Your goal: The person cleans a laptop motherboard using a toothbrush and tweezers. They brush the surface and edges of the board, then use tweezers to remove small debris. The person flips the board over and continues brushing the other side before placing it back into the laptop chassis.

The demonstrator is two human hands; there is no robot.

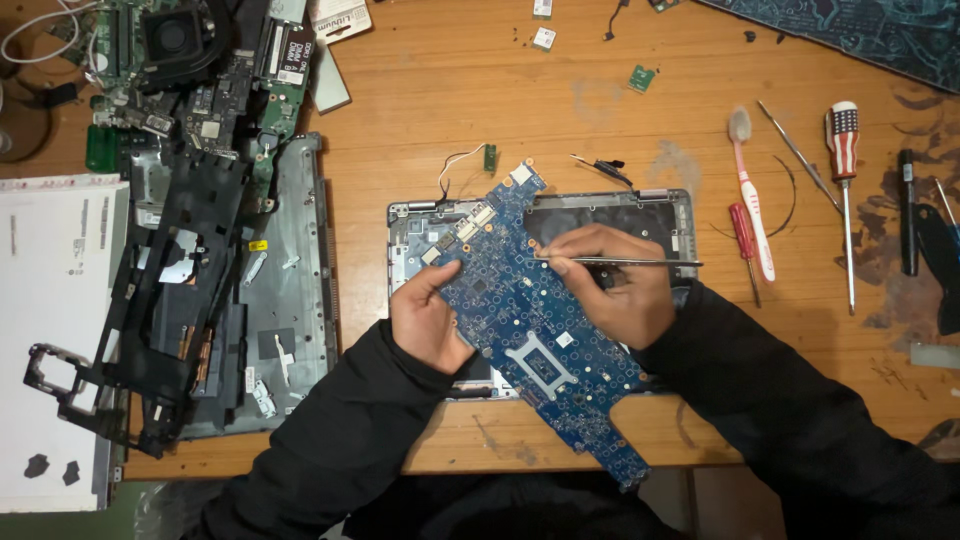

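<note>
Your left hand (428, 322) grips the blue board (530, 320) by its edge; your right hand (610, 280) pinches a metal probe (625, 262). A slip could scratch traces or drop the board onto the case (660, 215).

White rectangular label (341, 18) — top edge; white panel (55, 330) — far left

Worn wooden table (440, 90), scratched and stained; dark patterned mat (850, 30) at far right corner; dim light.

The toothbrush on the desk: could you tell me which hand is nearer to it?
Right. The right hand works over the blue circuit board, just left of the toothbrush; the left hand grips the board's far left edge.
</note>
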